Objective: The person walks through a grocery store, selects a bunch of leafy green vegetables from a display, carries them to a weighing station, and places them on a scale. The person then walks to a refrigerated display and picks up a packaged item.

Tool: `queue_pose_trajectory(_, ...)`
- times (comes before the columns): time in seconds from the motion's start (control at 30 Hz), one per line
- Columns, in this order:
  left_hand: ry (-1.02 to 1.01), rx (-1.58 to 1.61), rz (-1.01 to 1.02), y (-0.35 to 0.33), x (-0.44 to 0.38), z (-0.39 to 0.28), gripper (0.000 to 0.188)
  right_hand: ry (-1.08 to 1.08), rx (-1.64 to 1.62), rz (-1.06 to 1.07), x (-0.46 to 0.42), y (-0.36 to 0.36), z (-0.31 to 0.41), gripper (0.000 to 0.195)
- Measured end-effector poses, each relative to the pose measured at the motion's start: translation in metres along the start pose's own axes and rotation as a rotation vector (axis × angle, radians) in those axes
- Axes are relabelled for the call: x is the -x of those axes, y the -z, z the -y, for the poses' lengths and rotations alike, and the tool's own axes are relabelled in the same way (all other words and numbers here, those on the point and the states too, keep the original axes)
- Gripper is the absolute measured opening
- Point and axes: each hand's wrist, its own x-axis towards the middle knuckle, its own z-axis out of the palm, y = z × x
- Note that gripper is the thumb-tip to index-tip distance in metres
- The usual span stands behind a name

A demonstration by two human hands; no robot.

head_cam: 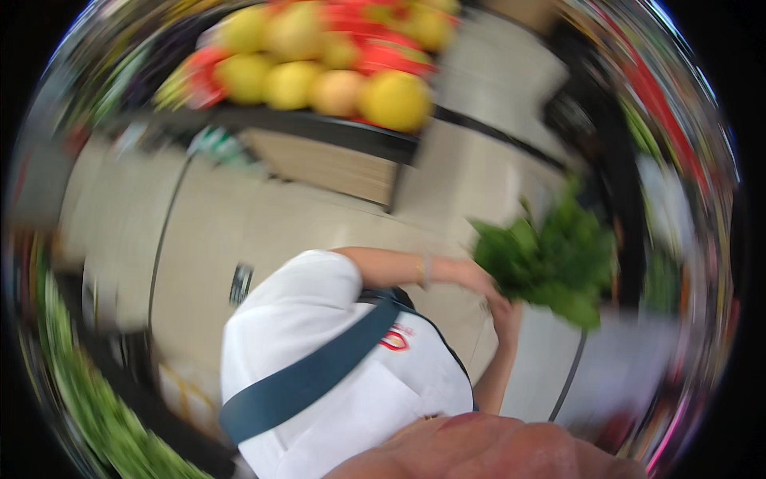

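A bunch of leafy green vegetables [544,257] is held out in front of my body, its leaves spreading away from me. My left hand [483,280], with a bracelet at the wrist, is closed around the stem end. Right beside it, touching, my right hand [506,310] is also at the stems. Motion blur hides the single fingers of both hands. My white short-sleeved shirt and a dark blue strap fill the lower middle of the view.
A dark-edged display stand [335,129] bears yellow round fruit [395,99] and red packaging. Blurred produce shelves [628,227] curve along the right. Long green vegetables [108,407] lie at the lower left. Light floor tiles [203,239] show between the stands.
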Motion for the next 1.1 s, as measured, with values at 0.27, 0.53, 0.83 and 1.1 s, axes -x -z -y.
queue_pose_trajectory(0.27,-0.114,-0.14,-0.728,0.063,-0.033,0.016,0.067,0.093,-0.449,0.313,-0.151,-0.019,0.004,0.034)
queue_pose_trajectory(0.53,-0.088,-0.141,-1.113,0.111,-0.048,0.013,0.062,0.324,-0.278,0.549,-0.261,-0.033,0.032,0.034)
queue_pose_trajectory(0.83,0.07,-0.239,-1.27,0.151,-0.109,0.055,0.077,0.434,-0.223,0.685,-0.356,-0.008,0.011,0.033)
queue_pose_trajectory(1.1,0.035,-0.239,-1.382,0.174,-0.224,0.078,0.073,0.503,-0.125,0.649,-0.448,0.052,-0.044,0.035)
